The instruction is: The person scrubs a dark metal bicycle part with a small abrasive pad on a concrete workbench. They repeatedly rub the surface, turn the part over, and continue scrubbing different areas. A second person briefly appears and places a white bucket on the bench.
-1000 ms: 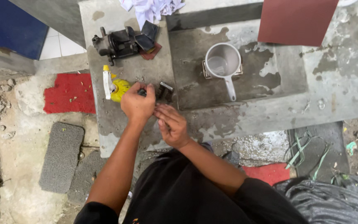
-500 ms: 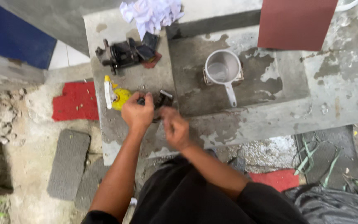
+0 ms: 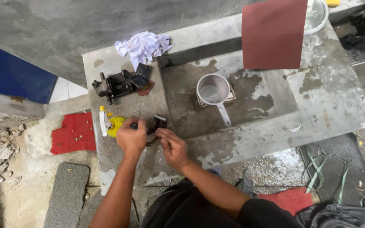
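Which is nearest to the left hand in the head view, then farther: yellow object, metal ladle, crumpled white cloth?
From the left hand:
1. Yellow object, just beside it, toward the slab's left edge.
2. Metal ladle, up right in the recessed basin.
3. Crumpled white cloth, at the slab's far edge.

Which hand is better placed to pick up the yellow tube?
Probably the left. The left hand lies right beside the yellow tube, holding a small dark part. The right hand sits farther away, across that part.

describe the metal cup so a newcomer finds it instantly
Start at the grey concrete slab and its sunken, damp basin. The metal cup sits there on a small square tile, below the dark red sheet. Only it is round, silvery, with one long straight handle.
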`<state>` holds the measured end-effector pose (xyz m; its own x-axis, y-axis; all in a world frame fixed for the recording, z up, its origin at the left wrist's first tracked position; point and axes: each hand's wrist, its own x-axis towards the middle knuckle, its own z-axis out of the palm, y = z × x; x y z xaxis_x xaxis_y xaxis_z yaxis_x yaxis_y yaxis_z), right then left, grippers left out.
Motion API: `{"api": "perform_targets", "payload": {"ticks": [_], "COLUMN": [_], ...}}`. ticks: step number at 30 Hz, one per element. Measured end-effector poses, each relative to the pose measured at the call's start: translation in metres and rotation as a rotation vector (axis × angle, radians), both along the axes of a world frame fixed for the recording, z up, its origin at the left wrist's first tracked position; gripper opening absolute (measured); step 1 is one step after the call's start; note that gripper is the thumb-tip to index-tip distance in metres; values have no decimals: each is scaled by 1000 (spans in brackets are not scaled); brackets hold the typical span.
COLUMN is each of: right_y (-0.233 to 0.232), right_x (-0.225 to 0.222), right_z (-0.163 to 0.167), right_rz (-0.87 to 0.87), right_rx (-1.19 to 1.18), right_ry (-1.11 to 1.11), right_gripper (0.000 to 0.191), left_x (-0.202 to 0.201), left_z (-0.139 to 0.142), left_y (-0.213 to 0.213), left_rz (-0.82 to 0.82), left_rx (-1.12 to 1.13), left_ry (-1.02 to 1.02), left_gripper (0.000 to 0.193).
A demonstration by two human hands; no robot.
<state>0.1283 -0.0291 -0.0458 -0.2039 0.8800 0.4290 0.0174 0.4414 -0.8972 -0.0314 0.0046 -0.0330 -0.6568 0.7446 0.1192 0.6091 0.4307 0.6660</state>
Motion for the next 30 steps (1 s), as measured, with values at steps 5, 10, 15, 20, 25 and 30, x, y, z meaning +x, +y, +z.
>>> {"api": "perform_targets", "payload": {"ticks": [5,10,15,20,25,30], "right_y": [4,7,7,8,8,4], "right_x": [3,6,5,4,1,-1], "right_z": [-1,-7,-14,-15,-7,0], "right_rz": [87,46,33,-14,-7,-8], "right_rx": [134,-98,59,-51,-33,87], "right_ry": [15,2,-27,-66,-2,-41], "right_gripper": [25,27,29,26,29,26], "left_x": [-1,0,4,4,1,-2], "left_z": [2,1,3,6,3,1], "left_y": [4,8,8,10,11,10], "left_rz": [10,-2,-21,7,-37,12], "left_rx": [-97,-80,-82,-118,-82,-86], "left_ry": [-48,-2,27,-14,43,-13], "left_gripper": [33,34,34,34,33,34]}}
